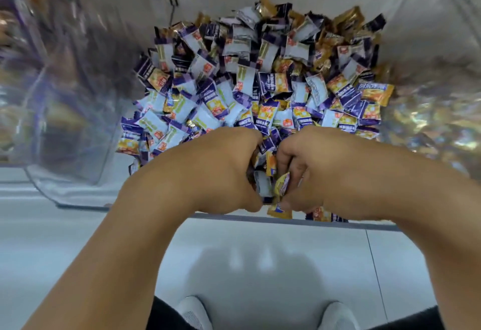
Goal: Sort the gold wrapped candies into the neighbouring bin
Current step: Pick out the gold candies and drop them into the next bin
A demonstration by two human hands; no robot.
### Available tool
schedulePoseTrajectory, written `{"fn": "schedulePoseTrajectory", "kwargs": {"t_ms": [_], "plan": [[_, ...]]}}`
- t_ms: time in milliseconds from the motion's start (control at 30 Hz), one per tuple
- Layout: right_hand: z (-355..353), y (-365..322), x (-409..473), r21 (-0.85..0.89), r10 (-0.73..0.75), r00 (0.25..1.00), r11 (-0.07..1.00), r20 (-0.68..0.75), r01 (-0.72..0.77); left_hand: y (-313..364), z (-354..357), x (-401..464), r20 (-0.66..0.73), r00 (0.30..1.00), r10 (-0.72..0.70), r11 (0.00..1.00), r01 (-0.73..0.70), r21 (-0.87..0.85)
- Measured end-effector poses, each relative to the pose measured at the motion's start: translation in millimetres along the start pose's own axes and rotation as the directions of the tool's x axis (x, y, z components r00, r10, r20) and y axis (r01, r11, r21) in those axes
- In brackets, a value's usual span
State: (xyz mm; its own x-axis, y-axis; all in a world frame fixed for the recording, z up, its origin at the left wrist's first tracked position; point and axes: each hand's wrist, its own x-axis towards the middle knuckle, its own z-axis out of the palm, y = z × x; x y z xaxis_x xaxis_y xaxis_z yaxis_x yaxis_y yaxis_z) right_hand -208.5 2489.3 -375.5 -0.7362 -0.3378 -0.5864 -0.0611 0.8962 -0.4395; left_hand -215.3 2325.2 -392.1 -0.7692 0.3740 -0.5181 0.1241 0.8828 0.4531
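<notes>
A clear plastic bin holds a heap of purple-and-white wrapped candies. Gold wrapped candies lie mostly along its far edge and right side. Both my hands are dug into the front of the heap, close together. My left hand is curled, its fingers buried among candies. My right hand is curled too, with a gold-and-purple candy between its fingers and more wrappers pressed between the two hands.
A neighbouring clear bin stands at the left, blurred, with brownish content inside. Another bin wall at the right shows shiny wrappers. The pale floor and my white shoes are below the front rim.
</notes>
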Motion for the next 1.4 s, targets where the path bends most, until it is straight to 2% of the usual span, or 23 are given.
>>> {"fn": "schedulePoseTrajectory", "kwargs": {"t_ms": [100, 233, 367, 467, 533, 667, 733, 800, 867, 933, 1000, 1067, 1133, 1200, 1333, 1400], "plan": [[1.6, 1.7, -1.5, 0.009, -0.008, 0.999, 1.0, 0.052, 0.008, -8.4, -4.1, 0.4, 0.032, 0.999, 0.043, 0.998, -0.042, -0.05], [3.2, 7.1, -1.6, 0.0, -0.088, 0.99, 0.996, 0.11, 0.088, -18.7, -9.9, 2.2, 0.042, 0.997, 0.069, 0.995, -0.066, -0.071], [7.6, 6.6, 1.3, 0.068, -0.162, 0.97, 0.986, 0.183, 0.152, -18.6, -9.0, 5.1, 0.084, 0.992, 0.092, 0.992, -0.084, -0.097], [18.6, 8.8, 4.2, 0.128, -0.214, 0.974, 0.971, 0.08, 0.202, -17.7, -9.7, 4.2, 0.137, 0.989, 0.053, 0.99, -0.035, -0.133], [22.6, 8.9, 5.4, 0.141, -0.235, 0.969, 0.965, 0.078, 0.223, -19.2, -11.5, 2.4, 0.148, 0.986, 0.074, 0.986, -0.05, -0.161], [7.8, 8.3, 1.7, 0.207, -0.185, 0.967, 0.967, 0.173, 0.148, -27.6, -15.4, -7.7, 0.153, 0.985, 0.075, 0.968, -0.035, -0.25], [1.0, 12.5, -1.2, 0.173, -0.177, 0.963, 0.975, 0.205, 0.143, -31.3, -16.5, -14.9, 0.11, 0.993, 0.04, 0.955, -0.006, -0.297], [-0.6, 17.7, -1.4, 0.13, -0.163, 0.971, 0.981, 0.173, 0.142, -30.8, -18.9, -19.0, 0.028, 1.0, -0.005, 0.974, 0.011, -0.225], [-1.0, 20.2, 0.2, 0.124, -0.153, 0.983, 0.982, 0.101, 0.14, -26.7, -20.5, -17.0, -0.025, 0.999, -0.035, 0.999, 0.034, -0.022], [-4.6, 19.6, 2.4, 0.171, -0.183, 0.983, 0.969, 0.014, 0.178, -20.5, -19.9, -12.1, -0.039, 0.998, -0.045, 0.986, 0.05, 0.158], [-8.4, 13.9, 4.1, 0.206, -0.241, 0.97, 0.949, -0.015, 0.239, -17.8, -18.6, -6.8, -0.059, 0.997, -0.046, 0.967, 0.059, 0.247], [-4.0, 5.0, 6.6, 0.15, -0.298, 0.953, 0.946, 0.048, 0.289, -18.5, -18.3, -4.2, -0.086, 0.995, -0.044, 0.963, 0.066, 0.26], [5.5, -4.1, 11.2, 0.01, -0.297, 0.948, 0.955, 0.114, 0.298, -22.3, -18.8, -3.7, -0.132, 0.99, -0.039, 0.972, 0.068, 0.224], [9.8, -0.9, 17.3, -0.088, -0.26, 0.964, 0.961, 0.049, 0.263, -25.7, -18.3, -3.8, -0.18, 0.983, -0.023, 0.98, 0.058, 0.192], [0.8, 22.9, 21.9, -0.125, -0.132, 0.991, 0.984, -0.001, 0.131, -28.3, -19.1, -5.2, -0.23, 0.973, 0.003, 0.983, 0.039, 0.177], [-5.6, 26.3, 17.8, -0.155, -0.122, 0.992, 0.981, -0.046, 0.113, -26.4, -20.1, -7.0, -0.234, 0.972, 0.01, 0.978, 0.04, 0.205]]}}
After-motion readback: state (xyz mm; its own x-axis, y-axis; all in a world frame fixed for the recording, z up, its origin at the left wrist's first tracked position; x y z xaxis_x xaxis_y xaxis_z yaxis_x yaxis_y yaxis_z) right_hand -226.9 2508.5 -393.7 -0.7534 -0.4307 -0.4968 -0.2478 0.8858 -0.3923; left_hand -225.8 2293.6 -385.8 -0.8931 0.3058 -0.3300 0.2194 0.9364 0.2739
